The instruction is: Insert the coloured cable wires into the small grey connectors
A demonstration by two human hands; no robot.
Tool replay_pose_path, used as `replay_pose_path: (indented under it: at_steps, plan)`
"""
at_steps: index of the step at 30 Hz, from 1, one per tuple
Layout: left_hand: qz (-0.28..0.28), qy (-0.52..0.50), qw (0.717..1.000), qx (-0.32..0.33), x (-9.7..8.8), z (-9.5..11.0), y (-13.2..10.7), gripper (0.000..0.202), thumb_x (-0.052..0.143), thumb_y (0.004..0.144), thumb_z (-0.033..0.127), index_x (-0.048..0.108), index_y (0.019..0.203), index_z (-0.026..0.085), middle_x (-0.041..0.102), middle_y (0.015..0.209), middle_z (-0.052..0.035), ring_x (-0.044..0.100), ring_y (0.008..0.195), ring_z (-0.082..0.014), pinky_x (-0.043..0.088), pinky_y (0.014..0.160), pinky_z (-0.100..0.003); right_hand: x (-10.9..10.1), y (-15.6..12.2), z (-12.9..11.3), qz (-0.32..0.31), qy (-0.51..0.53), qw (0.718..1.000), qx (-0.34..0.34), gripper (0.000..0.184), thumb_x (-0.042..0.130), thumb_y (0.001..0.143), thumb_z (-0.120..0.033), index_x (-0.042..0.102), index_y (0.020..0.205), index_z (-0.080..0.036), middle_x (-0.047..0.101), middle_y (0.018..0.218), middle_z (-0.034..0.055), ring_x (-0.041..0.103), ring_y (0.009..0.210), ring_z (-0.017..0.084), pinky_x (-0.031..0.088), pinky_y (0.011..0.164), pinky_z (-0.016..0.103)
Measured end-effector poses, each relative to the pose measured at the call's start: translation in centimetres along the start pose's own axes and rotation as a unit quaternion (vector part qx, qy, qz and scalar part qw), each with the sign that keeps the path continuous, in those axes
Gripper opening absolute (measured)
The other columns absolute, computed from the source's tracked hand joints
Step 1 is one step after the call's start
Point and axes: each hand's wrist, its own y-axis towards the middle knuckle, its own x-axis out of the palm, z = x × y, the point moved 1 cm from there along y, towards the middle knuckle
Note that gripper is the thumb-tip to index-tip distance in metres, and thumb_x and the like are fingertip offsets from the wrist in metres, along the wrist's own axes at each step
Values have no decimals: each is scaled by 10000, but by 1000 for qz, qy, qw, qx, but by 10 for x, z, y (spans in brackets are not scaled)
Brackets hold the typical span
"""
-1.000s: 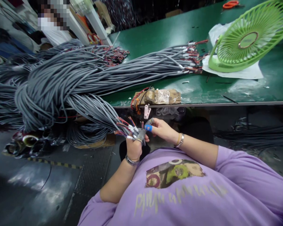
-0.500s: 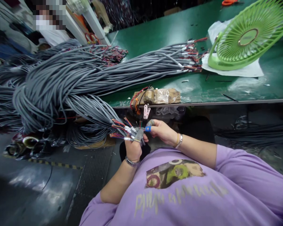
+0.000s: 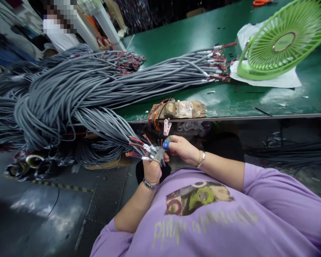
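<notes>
My left hand (image 3: 152,170) is closed around a bunch of grey cables (image 3: 123,128) near their ends, with a grey covering on its thumb. Stripped ends with white wrappings and thin coloured wires (image 3: 136,140) fan out to the left of its fingers. Right beside it, my right hand (image 3: 186,150) pinches at thin wire ends, its thumb wrapped in blue tape and a fingertip covered in grey. The exact wires between those fingertips are mostly hidden.
A large pile of grey cables (image 3: 96,80) lies across the green table (image 3: 171,39). A green fan (image 3: 283,43) stands at right. At the table's front edge are a wooden block (image 3: 191,109) and a pink clip (image 3: 167,127). A person (image 3: 60,34) is in the background.
My right hand has moved slightly left, closer to my left hand, and its blue-taped thumb has turned. The left hand keeps its hold on the cables.
</notes>
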Motion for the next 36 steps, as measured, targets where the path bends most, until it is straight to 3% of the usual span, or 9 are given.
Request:
replay_pose_path:
  at_steps: [5, 9, 16, 27, 32, 36]
  plan:
    - [2, -32, 999, -3, 1, 2, 1, 255, 739, 709, 364, 610, 629, 160, 611, 508, 22, 566, 423, -103, 431, 415, -201, -2, -1, 4, 10, 23, 1000, 6, 262, 689, 681, -327, 479, 750, -188, 525, 442, -61, 517, 424, 98, 285, 447, 190]
    - [-8, -26, 1000, -3, 2, 2, 1, 276, 730, 713, 375, 589, 607, 163, 597, 493, 22, 552, 417, -96, 432, 430, -203, 0, -1, -3, -27, 7, 999, 14, 288, 693, 713, -376, 496, 806, -187, 569, 452, -43, 540, 407, 119, 304, 432, 193]
    - [-58, 8, 997, -47, -4, -4, 2, 260, 746, 691, 358, 594, 621, 159, 607, 488, 9, 598, 455, -130, 471, 457, -224, 1, 1, -4, -15, -15, 1000, 6, 378, 774, 654, -411, 482, 732, -184, 567, 433, -46, 532, 357, 122, 323, 409, 206]
    - [0, -65, 997, -30, 2, 1, 5, 268, 760, 685, 372, 616, 621, 155, 613, 496, 15, 571, 426, -107, 461, 432, -210, 0, 2, 8, -14, 45, 999, -5, 356, 723, 701, -449, 486, 708, -183, 592, 492, -14, 514, 433, 100, 269, 452, 212]
    - [-5, -79, 996, -38, -2, 1, 5, 263, 756, 685, 373, 614, 653, 154, 610, 496, 15, 557, 420, -100, 445, 420, -203, -12, 6, 8, 64, 86, 994, -8, 358, 783, 641, -374, 487, 676, -175, 480, 524, -71, 410, 452, 48, 311, 466, 191]
    - [-15, -95, 994, -57, -2, 7, 7, 276, 761, 665, 379, 596, 667, 157, 584, 463, 25, 529, 392, -101, 427, 393, -202, -29, 13, 1, 117, 131, 984, 14, 371, 745, 702, -465, 526, 753, -170, 547, 640, -42, 419, 491, 50, 376, 483, 188]
